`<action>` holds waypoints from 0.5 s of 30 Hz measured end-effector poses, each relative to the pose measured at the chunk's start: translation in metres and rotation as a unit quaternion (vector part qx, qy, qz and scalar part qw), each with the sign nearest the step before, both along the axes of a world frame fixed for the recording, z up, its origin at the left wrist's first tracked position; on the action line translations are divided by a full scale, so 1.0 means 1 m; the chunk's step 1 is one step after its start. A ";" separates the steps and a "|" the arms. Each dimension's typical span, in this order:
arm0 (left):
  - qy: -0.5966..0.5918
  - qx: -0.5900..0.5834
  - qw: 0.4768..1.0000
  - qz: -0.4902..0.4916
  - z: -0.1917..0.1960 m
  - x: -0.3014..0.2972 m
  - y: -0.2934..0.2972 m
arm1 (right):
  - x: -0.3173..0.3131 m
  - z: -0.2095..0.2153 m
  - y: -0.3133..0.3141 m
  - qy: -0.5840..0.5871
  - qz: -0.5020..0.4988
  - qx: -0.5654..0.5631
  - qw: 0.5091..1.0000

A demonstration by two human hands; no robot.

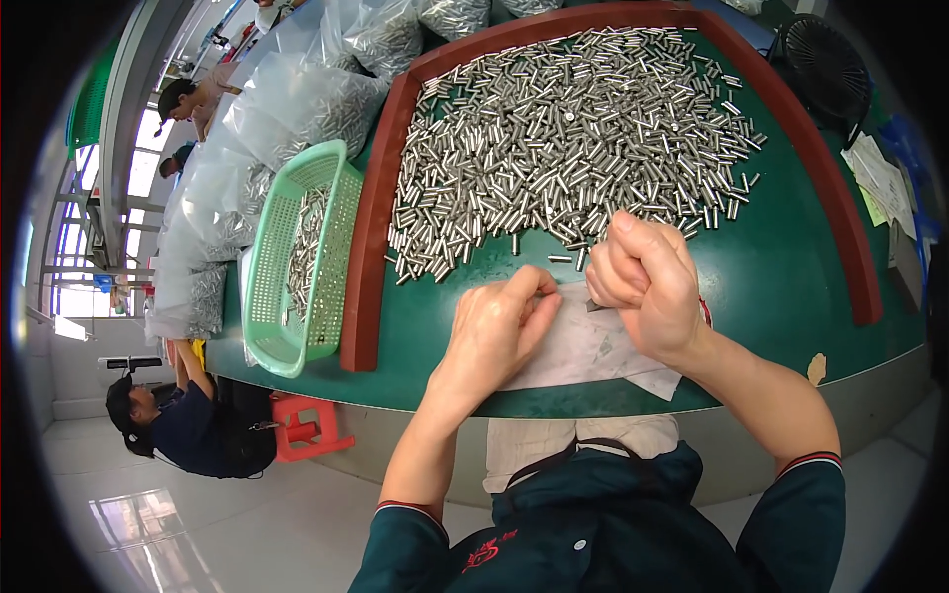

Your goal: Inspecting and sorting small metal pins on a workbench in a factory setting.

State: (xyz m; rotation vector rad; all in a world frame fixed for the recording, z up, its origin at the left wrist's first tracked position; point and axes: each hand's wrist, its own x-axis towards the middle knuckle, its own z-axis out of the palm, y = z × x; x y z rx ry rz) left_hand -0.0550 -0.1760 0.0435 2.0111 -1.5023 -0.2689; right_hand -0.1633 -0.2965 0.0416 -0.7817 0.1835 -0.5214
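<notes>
A large heap of short silvery metal pins [573, 128] covers the far part of the green tabletop [791, 227]. My left hand [494, 326] is closed, thumb and fingers curled together over the near edge of the heap's side. My right hand [647, 282] makes a fist just to its right, a little higher. Whatever either hand holds is hidden by the fingers. Beneath both hands lies a pale, stained cloth [568, 361]. A small dark grey piece shows just below the right fist. A few loose pins lie just beyond the hands.
Reddish-brown wooden bars [374, 237] frame the heap on three sides. To the left stand a green plastic basket [262, 287] with pins and several clear bags [297, 109] of metal parts. A black fan [820, 69] and papers [878, 178] are at right. Co-workers sit at left, one near a red stool [308, 427].
</notes>
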 end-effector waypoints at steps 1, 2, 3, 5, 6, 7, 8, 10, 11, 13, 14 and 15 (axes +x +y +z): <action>0.009 0.055 0.998 0.032 0.004 0.002 -0.002 | 0.000 -0.001 -0.001 -0.001 0.000 0.000 1.000; -0.006 0.045 0.998 0.037 0.003 0.006 -0.004 | 0.001 -0.001 -0.001 -0.001 0.001 0.000 1.000; -0.020 0.035 0.998 0.042 0.001 0.010 -0.007 | 0.001 -0.001 0.000 -0.004 0.003 0.001 1.000; -0.041 0.036 0.998 0.036 -0.002 0.013 -0.013 | 0.002 -0.001 -0.001 -0.008 0.006 0.001 1.000; -0.061 0.011 0.998 0.028 -0.004 0.013 -0.017 | 0.001 -0.001 -0.001 -0.009 0.007 0.007 1.000; -0.081 -0.015 0.996 0.020 -0.006 0.014 -0.021 | 0.002 -0.001 -0.002 -0.011 0.008 0.013 1.000; -0.086 -0.009 0.996 0.009 -0.009 0.016 -0.022 | 0.002 -0.002 -0.002 -0.009 0.007 0.014 1.000; -0.084 -0.004 0.996 0.002 -0.008 0.018 -0.024 | 0.003 -0.001 -0.001 -0.009 0.006 0.014 1.000; -0.082 0.000 0.997 -0.005 -0.008 0.019 -0.025 | 0.003 -0.001 -0.001 -0.009 0.005 0.014 1.000; -0.072 0.011 0.997 -0.013 -0.007 0.021 -0.025 | 0.003 -0.001 -0.001 -0.008 0.003 0.014 1.000; -0.061 0.022 0.998 -0.021 -0.006 0.022 -0.025 | 0.003 -0.001 -0.001 -0.007 0.000 0.014 1.000; -0.061 0.022 0.998 -0.022 -0.004 0.020 -0.023 | 0.002 -0.001 -0.002 -0.007 -0.001 0.014 1.000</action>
